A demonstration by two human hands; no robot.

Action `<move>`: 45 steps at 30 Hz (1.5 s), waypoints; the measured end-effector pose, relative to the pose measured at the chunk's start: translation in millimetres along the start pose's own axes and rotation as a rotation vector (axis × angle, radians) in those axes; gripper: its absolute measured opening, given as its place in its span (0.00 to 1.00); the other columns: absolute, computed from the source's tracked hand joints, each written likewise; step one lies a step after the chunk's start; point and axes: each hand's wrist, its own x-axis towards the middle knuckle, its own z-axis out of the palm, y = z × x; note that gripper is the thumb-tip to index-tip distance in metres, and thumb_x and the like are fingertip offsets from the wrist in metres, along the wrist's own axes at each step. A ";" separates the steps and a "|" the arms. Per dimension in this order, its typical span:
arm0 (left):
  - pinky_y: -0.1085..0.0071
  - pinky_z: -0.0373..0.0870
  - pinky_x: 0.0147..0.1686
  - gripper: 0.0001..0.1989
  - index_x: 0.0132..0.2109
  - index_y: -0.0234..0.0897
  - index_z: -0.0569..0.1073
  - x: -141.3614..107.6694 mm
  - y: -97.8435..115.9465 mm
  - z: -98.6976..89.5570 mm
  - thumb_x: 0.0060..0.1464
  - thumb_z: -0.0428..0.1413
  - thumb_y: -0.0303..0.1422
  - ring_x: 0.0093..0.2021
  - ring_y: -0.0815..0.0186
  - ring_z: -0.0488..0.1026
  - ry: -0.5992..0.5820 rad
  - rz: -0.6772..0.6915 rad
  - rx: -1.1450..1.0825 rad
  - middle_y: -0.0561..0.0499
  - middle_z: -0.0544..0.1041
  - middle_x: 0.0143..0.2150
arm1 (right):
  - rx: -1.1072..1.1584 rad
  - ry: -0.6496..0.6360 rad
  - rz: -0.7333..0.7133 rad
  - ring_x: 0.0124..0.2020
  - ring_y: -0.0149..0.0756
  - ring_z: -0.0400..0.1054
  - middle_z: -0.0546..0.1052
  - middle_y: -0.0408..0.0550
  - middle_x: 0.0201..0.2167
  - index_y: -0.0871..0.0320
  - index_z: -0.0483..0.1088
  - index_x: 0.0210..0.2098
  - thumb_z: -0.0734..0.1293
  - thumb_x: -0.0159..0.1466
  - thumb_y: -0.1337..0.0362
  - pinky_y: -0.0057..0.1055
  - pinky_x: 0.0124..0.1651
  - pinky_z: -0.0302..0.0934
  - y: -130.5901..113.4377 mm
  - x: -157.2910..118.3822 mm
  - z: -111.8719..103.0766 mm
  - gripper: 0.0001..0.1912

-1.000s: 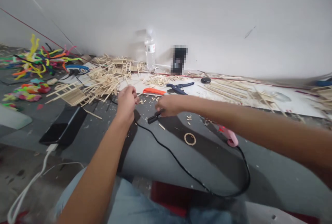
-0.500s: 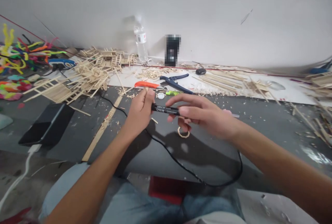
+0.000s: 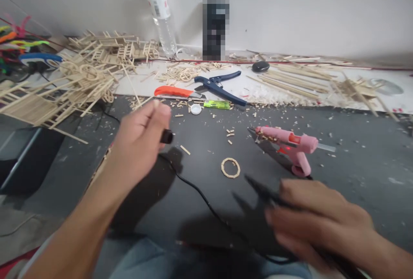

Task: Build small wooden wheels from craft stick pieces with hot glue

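My left hand [image 3: 142, 134] is closed around a black marker cap [image 3: 167, 136], whose open end points to the right. In my right hand [image 3: 322, 218], smeared by motion, is the uncapped black marker [image 3: 263, 190], its tip toward the upper left. Between the two hands a small ring of short wooden pieces [image 3: 222, 168] lies flat on the dark table. The marker tip hangs just right of this ring. Beyond my right hand a pink hot glue gun [image 3: 284, 136] rests on its side, a clear glue stick poking out of its back.
Farther back lie an orange utility knife [image 3: 172, 91], blue cutters [image 3: 222, 90], a green lighter [image 3: 217, 105] and a white bottle cap [image 3: 195, 109]. Wooden stick models [image 3: 87, 76] crowd the left. A plastic bottle [image 3: 161, 16] stands against the wall. A black cable [image 3: 200, 195] crosses the table.
The marker has come out of its cap. My left hand moved left with the cap, my right hand right and down with the marker. The glue gun, previously mostly hidden, now shows.
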 end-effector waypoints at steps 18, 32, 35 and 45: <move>0.64 0.66 0.29 0.09 0.40 0.39 0.64 -32.1 10.8 39.6 0.67 0.43 0.25 0.30 0.61 0.70 -0.138 0.432 0.238 0.52 0.71 0.30 | 0.224 -0.098 0.358 0.40 0.36 0.76 0.78 0.48 0.48 0.49 0.64 0.55 0.70 0.65 0.69 0.33 0.40 0.72 47.9 0.9 45.6 0.21; 0.65 0.71 0.25 0.09 0.45 0.36 0.65 -62.2 8.5 54.0 0.65 0.43 0.20 0.26 0.62 0.76 -0.235 0.425 0.180 0.52 0.77 0.31 | 0.181 -0.122 0.236 0.38 0.34 0.76 0.79 0.48 0.42 0.55 0.64 0.52 0.73 0.63 0.66 0.28 0.37 0.71 40.2 -9.5 31.9 0.21; 0.61 0.71 0.25 0.11 0.49 0.33 0.67 -65.0 6.5 60.8 0.62 0.47 0.19 0.28 0.59 0.77 -0.286 0.492 0.259 0.49 0.79 0.34 | 0.210 -0.093 0.237 0.40 0.36 0.76 0.78 0.46 0.42 0.54 0.63 0.53 0.75 0.61 0.64 0.29 0.39 0.72 39.9 -9.6 30.9 0.25; 0.60 0.73 0.26 0.15 0.54 0.28 0.68 -67.2 6.0 65.1 0.62 0.46 0.18 0.28 0.60 0.76 -0.331 0.549 0.305 0.48 0.80 0.35 | 0.312 -0.039 0.325 0.31 0.33 0.74 0.77 0.42 0.36 0.50 0.59 0.54 0.69 0.63 0.72 0.31 0.29 0.68 37.3 -10.2 29.6 0.24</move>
